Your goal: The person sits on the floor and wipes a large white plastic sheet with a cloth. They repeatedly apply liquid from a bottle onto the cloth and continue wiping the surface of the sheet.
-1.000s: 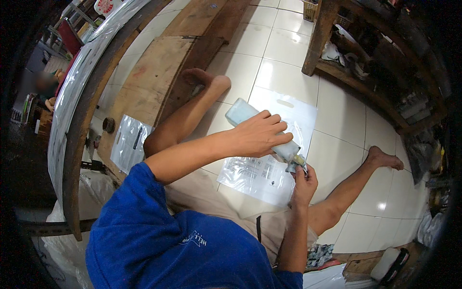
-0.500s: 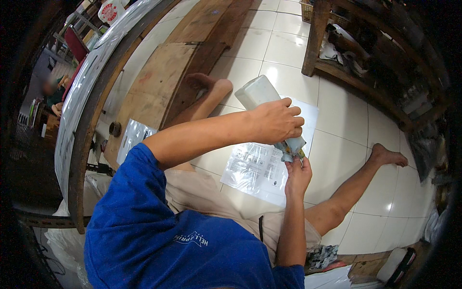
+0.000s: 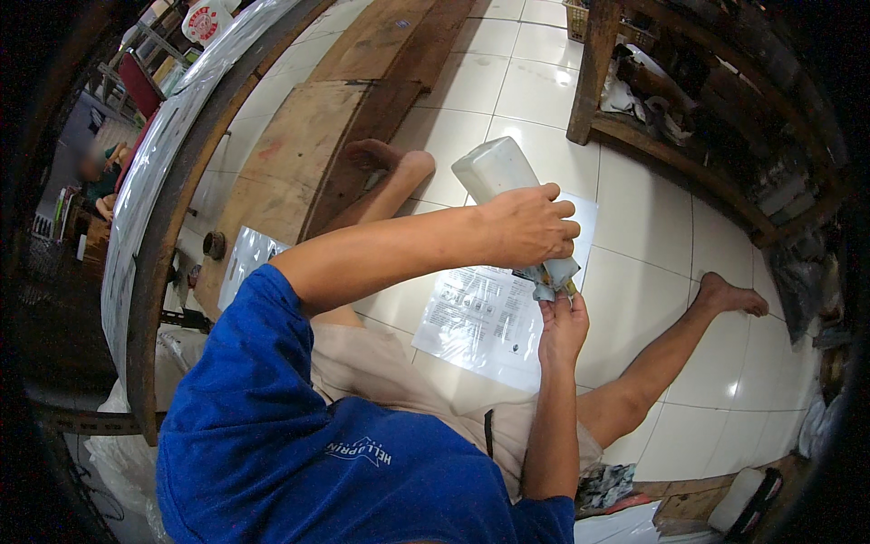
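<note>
A whitish plastic bottle point(image 3: 494, 170) with a boxy body is tilted, its base up and away from me and its narrower end down toward my right hand. My left hand point(image 3: 530, 224) is wrapped round it from above. A stained, greyish-blue rag point(image 3: 546, 282) bunches at the lower end. With fingertips pinched together, my right hand point(image 3: 564, 334) grips the rag from below; the bottle's mouth is hidden there. Under both hands a printed clear plastic sheet point(image 3: 480, 317) lies on the tiled floor.
On the left are a low wooden bench point(image 3: 290, 145) and a table edge point(image 3: 172, 218) covered in plastic. A wooden rack point(image 3: 594, 91) stands at the far right. My legs are spread on either side of the sheet. Another person point(image 3: 104, 181) sits far left.
The bottle and my left hand have shifted slightly to the right. My right hand stays at the rag, almost unmoved.
</note>
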`<state>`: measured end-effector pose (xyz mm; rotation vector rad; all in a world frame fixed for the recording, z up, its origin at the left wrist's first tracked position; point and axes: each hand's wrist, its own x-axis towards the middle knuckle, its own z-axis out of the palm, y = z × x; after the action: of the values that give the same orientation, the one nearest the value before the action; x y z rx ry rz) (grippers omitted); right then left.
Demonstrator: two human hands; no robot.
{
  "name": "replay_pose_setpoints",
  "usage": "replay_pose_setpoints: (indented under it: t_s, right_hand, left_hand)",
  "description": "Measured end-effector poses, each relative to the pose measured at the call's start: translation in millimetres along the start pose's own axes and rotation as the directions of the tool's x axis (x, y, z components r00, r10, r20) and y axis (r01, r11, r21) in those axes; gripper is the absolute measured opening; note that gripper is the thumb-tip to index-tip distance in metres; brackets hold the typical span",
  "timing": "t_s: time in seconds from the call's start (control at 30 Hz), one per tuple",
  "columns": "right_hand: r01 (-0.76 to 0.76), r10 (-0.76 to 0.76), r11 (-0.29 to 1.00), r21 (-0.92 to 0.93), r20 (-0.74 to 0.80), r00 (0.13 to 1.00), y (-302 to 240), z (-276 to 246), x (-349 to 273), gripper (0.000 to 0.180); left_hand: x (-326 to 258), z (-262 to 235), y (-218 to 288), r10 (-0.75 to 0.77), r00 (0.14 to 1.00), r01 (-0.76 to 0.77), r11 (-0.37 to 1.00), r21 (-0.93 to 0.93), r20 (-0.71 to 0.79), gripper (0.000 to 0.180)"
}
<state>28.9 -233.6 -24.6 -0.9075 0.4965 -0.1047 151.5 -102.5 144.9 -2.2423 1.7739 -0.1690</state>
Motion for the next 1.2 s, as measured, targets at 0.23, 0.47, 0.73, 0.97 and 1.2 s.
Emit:
replay_pose_setpoints:
  t_s: [0.23,0.47,0.73,0.97,1.2]
  right_hand:
    - [0.026,-0.027,0.999,-0.046,-0.022,0.999,-5.9,-7.0,18.9,0.028]
    - [0.081,-0.084,0.993,0.089,0.038,0.996,-35.7,-28.7,71.2,0.023]
    - [0.021,-0.028,0.987,-0.160,-0.039,0.999,-63.6,-52.4,59.0,0.046]
    - [-0.123,0.111,0.973,-0.196,-0.073,0.991,-50.4,-79.4,34.1,0.055]
    - [-0.163,0.110,0.936,-0.311,-0.180,0.978,-48.2,-81.3,27.1,0.040]
  left_hand:
    - [2.9,25.3,-11.1,-0.052,0.996,0.048,0.997,-0.062,-0.067,0.028]
    - [-2.1,111.4,-60.1,-0.457,0.881,0.264,0.690,-0.673,-0.123,0.060]
    - [52.9,187.6,-125.0,-0.830,0.556,-0.069,-0.100,-0.993,0.045,0.059]
    - [110.3,240.4,-154.3,-0.887,0.460,-0.129,-0.118,-0.985,0.046,0.056]
    - [115.1,236.9,-165.1,-0.934,0.342,0.155,-0.053,-0.986,0.104,0.072]
